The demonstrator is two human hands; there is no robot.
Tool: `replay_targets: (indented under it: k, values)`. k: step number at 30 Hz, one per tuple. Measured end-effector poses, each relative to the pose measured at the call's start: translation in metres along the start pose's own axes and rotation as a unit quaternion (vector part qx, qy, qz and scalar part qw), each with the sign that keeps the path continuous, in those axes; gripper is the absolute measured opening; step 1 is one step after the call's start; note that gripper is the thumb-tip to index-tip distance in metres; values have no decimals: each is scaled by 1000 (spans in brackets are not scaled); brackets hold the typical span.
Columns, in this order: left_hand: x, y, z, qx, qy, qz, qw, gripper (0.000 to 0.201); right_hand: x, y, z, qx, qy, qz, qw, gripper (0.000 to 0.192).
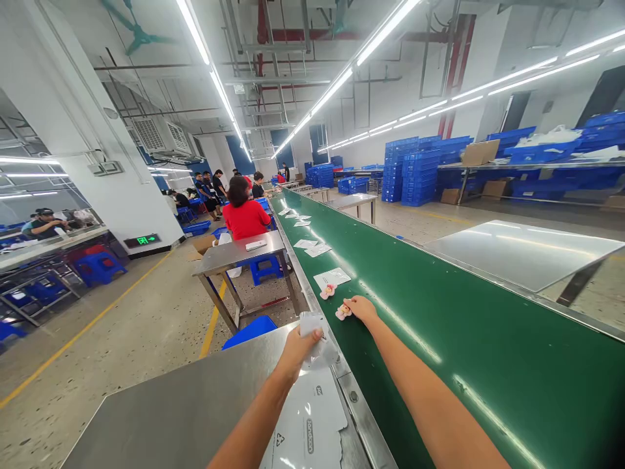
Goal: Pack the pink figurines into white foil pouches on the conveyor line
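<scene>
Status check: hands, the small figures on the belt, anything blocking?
Left hand grips clear bag. Right hand on pink figure. Second figure beside it. Green belt ahead unobstructed.

Both bare forearms stretch forward from the bottom edge, running roughly parallel. The left hand (299, 345) sits nearer the body, fingers curled shut with the thumb pressed on top in a pinch, knuckles turned outward. The right hand (360, 307) reaches farther ahead, palm down, wrist straight, fingers bent at its far-left side.
</scene>
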State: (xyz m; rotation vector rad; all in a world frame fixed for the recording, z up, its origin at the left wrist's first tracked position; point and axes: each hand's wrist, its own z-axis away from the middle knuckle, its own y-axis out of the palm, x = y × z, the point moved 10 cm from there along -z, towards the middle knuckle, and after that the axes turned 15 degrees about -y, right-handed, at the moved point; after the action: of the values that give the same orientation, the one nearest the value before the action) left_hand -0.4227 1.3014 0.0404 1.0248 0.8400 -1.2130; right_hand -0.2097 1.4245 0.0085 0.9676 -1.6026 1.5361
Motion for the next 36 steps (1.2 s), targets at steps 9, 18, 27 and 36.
replay_targets:
  k: [9,18,27,36]
  values:
    - [-2,44,6,70,69,-198,975,34,88,-39,73,-87,-199,-170,961,38]
    - [-4,65,22,91,91,-245,961,33,138,-57,144,-47,-287,-17,957,27]
    - [-19,109,46,130,93,-215,963,42,127,-79,164,-97,-329,121,932,33]
    - [4,185,75,287,166,-451,829,23,67,-87,192,96,-321,186,924,40]
